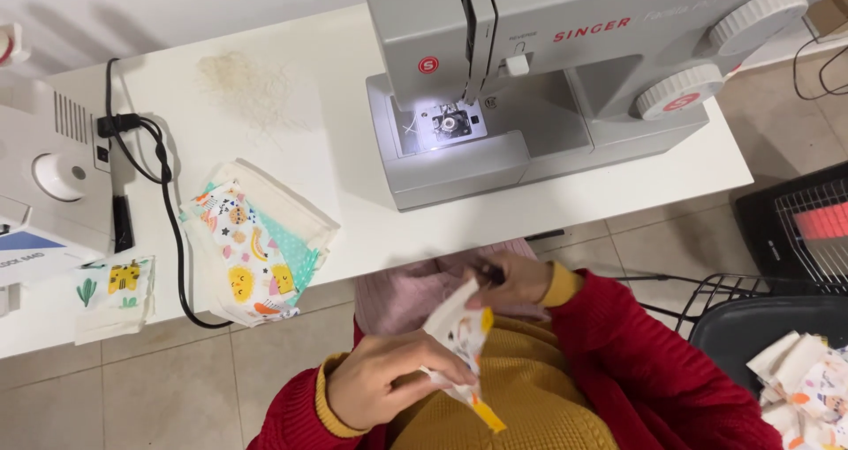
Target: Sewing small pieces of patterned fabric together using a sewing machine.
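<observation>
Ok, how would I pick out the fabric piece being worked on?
Start at the grey sewing machine on the white table, then drop to the lap below. The small printed fabric piece is pinched between left hand and right hand, unlike the stack lying on the table.

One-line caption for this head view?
Both hands, left hand and right hand, hold a printed fabric piece in front of a grey sewing machine.

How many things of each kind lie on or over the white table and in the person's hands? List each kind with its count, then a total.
Sewing machine: 1
Stacks of printed fabric pieces on the table: 2
Fabric piece held by left hand and right hand: 1
Black cable: 1
Tuft of loose thread: 1
Total: 6
</observation>
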